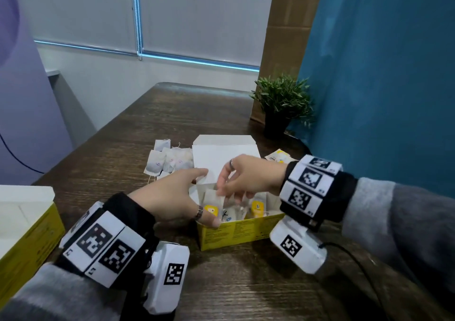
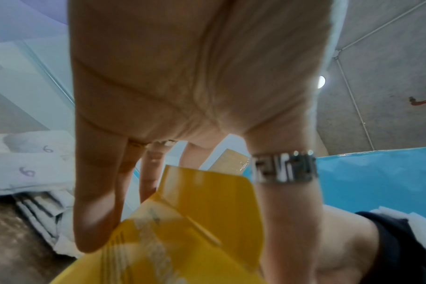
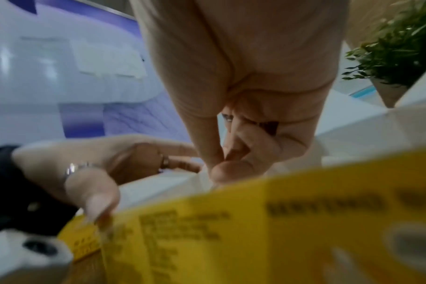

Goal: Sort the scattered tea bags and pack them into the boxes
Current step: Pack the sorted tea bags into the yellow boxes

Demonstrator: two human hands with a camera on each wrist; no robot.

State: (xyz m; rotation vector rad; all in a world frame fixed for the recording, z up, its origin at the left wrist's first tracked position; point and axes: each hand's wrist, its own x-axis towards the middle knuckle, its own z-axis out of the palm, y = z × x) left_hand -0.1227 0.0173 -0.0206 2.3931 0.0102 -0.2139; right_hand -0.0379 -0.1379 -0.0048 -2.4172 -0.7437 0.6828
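From the head view I see my right hand pinching a tea bag over the open yellow box on the desk; my left hand grips the box's near left corner. The left wrist view shows thumb against yellow wall. The right wrist view shows fingertips pinched together.

Even, soft indoor light, moderately bright. Cool blue glow along blind edges, far wall. Faint shadows under hands on counter. Head view sharp centrally, bowed lines at edges. Both wrist views smeared by motion blur; yellow box print unreadable, near foreground out of focus.
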